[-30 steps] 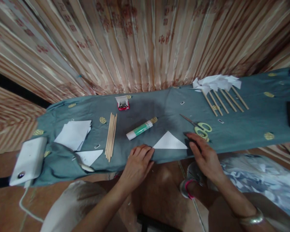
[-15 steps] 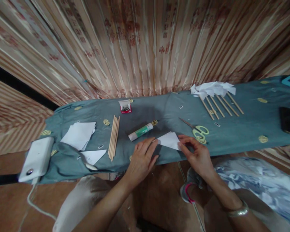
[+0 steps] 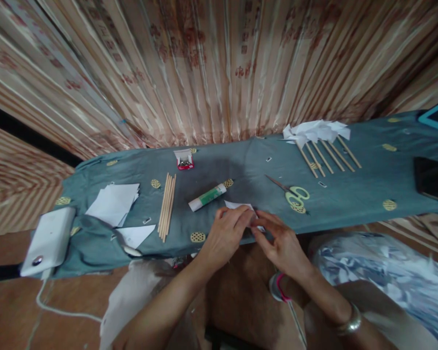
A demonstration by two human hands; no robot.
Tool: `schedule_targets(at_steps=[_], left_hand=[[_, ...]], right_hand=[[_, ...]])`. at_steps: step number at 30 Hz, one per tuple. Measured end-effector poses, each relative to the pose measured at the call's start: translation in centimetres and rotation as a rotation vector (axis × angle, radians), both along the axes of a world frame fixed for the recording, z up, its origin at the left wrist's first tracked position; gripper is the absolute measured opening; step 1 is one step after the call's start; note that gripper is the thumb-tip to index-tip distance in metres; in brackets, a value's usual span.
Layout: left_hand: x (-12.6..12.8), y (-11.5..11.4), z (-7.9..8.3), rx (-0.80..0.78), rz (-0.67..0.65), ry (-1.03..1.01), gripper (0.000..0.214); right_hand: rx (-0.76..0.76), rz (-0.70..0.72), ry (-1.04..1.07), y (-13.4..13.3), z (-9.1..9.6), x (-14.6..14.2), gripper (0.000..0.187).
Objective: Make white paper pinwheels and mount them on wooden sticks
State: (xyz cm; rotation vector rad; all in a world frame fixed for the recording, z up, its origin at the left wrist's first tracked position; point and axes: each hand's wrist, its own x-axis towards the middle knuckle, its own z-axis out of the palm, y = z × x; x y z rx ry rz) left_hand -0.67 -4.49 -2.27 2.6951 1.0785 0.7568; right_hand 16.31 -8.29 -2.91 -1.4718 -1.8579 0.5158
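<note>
Between my hands, near the front edge of the cloth, lies a folded piece of white paper (image 3: pixel 237 204), largely covered by my fingers. My left hand (image 3: pixel 228 231) presses on it from the left, fingertips bent over the paper. From the right, my right hand (image 3: pixel 279 240) pinches the paper's near corner, thumb and fingers close to the left fingertips. Just beyond my left hand is a glue stick (image 3: pixel 208 196) with a green label, lying on its side. A pair of scissors (image 3: pixel 294 194) with light green handles rests to the right, blades partly apart.
Wooden sticks (image 3: pixel 167 206) lie left of the glue stick, by a red box of small metal pieces (image 3: pixel 184 161). Farther left are a white paper stack (image 3: pixel 113 201) and a white device (image 3: pixel 49 240). Paper pinwheels on sticks (image 3: pixel 317 132) and a dark phone (image 3: pixel 434 177) lie right.
My left hand has moved right onto the paper and my right hand has come in to meet it. The paper is now mostly covered. The view has shifted slightly.
</note>
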Motion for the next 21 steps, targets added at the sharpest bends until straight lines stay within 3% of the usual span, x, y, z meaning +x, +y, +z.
schedule_targets(at_steps=[3, 6, 10, 14, 19, 21], left_hand=[[-0.4, 0.0, -0.2, 0.051, 0.004, 0.013, 0.030], [-0.8, 0.3, -0.4, 0.116, -0.009, 0.016, 0.024], [-1.1, 0.8, -0.7, 0.139, -0.004, 0.014, 0.017], [-1.0, 1.1, -0.9, 0.162, -0.030, 0.028, 0.014], [-1.0, 0.9, -1.4, 0.091, -0.086, 0.044, 0.015], [-1.2, 0.7, -1.6, 0.069, -0.097, 0.027, 0.017]], right_hand=[[-0.119, 0.012, 0.154, 0.3, -0.1, 0.6, 0.024], [-0.180, -0.065, 0.293, 0.0, -0.3, 1.2, 0.030], [-0.221, -0.130, 0.338, -1.0, -0.5, 1.5, 0.032], [-0.154, -0.084, 0.179, -1.4, -0.7, 1.5, 0.031], [0.126, -0.033, -0.151, -0.8, -0.8, 2.3, 0.033], [0.162, -0.007, -0.216, -0.5, -0.6, 2.9, 0.030]])
